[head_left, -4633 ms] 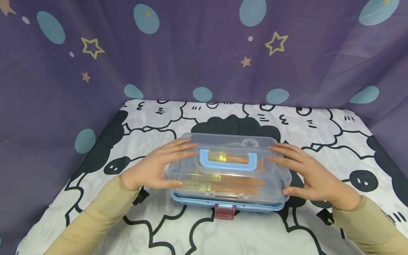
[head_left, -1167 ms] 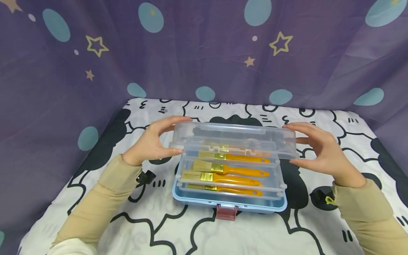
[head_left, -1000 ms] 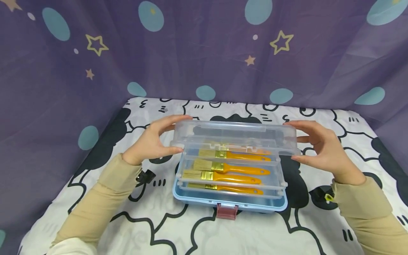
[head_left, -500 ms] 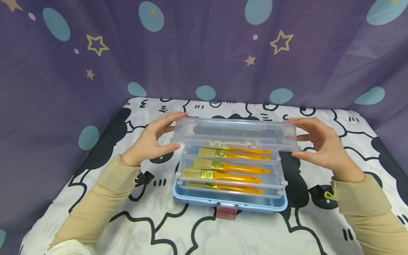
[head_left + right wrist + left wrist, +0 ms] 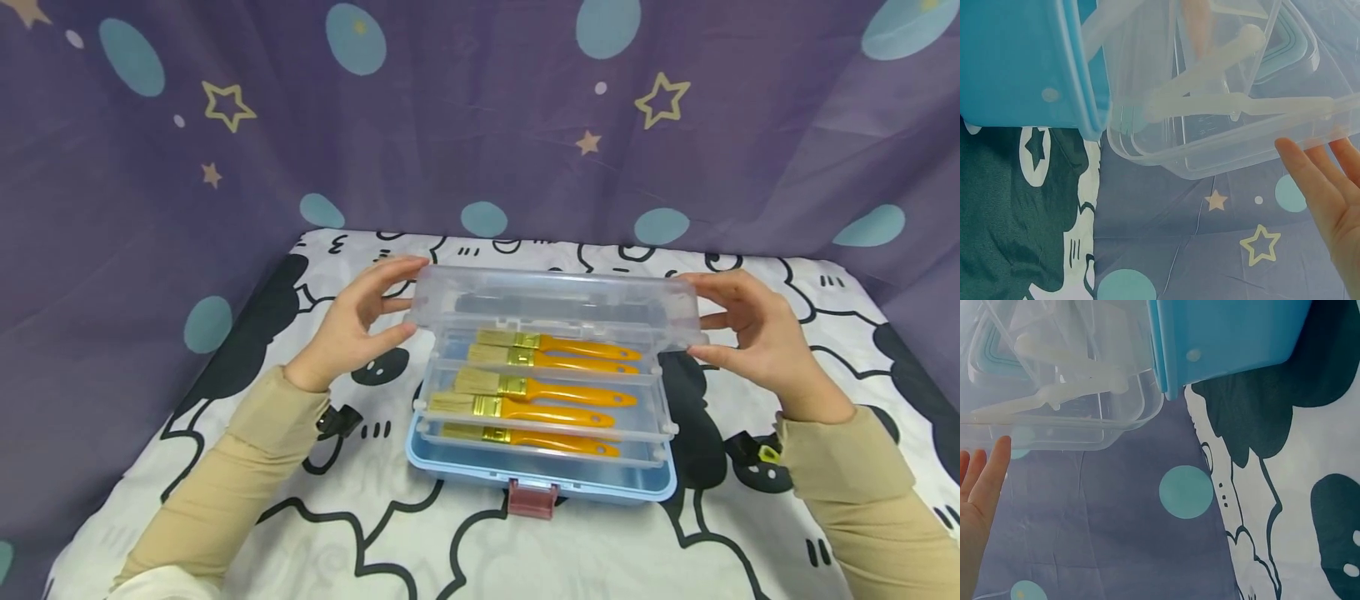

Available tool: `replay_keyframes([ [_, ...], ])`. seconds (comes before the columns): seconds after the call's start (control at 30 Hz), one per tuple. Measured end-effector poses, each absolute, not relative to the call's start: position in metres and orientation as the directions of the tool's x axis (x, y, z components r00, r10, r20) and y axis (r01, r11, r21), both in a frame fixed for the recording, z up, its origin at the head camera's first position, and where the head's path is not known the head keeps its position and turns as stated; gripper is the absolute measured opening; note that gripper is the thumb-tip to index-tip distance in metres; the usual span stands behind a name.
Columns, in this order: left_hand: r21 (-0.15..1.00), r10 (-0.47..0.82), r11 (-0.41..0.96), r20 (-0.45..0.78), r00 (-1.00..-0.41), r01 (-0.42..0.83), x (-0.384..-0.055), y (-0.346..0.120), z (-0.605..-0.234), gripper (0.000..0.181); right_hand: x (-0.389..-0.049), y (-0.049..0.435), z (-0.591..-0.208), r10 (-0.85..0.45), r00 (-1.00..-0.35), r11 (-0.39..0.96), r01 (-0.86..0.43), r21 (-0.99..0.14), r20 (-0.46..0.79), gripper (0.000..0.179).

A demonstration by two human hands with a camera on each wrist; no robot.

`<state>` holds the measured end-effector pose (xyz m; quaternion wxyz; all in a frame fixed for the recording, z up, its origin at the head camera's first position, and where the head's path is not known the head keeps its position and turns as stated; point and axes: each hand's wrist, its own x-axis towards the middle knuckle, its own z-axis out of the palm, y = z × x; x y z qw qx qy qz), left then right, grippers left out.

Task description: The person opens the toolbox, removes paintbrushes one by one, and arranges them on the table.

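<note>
A light-blue storage box (image 5: 450, 472) stands with its clear plastic lid (image 5: 555, 292) raised and tilted back, the lid still joined to it. Several paintbrushes (image 5: 558, 414) with orange handles and pale bristles lie on the clear trays (image 5: 495, 452) inside. My left hand (image 5: 352, 325) holds the lid's left end, index finger at the top edge and thumb at the lower corner. At the other end, my right hand (image 5: 765, 342) spans the lid between curved fingers and thumb. Both wrist views show fingertips against the lid's rim and white hinge arms (image 5: 1241, 103) beneath.
A white cloth (image 5: 315, 517) with black cartoon sheep covers the table. Purple curtain (image 5: 480, 125) with stars and blue ovals hangs behind and at both sides. The box's reddish latch (image 5: 531, 500) hangs down at the front.
The lid, first lying over the box, has swung up and back, lifted by both hands. The trays spread with it and uncovered the paintbrushes. Lately the hands have moved slightly farther away with the lid.
</note>
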<state>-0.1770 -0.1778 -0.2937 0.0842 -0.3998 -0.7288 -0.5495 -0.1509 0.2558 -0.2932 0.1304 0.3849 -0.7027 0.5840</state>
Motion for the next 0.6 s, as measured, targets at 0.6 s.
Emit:
replay_keyframes([
  [0.6,0.790,0.333,0.087,0.550,-0.765,0.606,-0.183,-0.171,-0.299,0.037,-0.164,0.250,-0.293,-0.287,-0.710,-0.053,-0.659,-0.750,0.644,0.051],
])
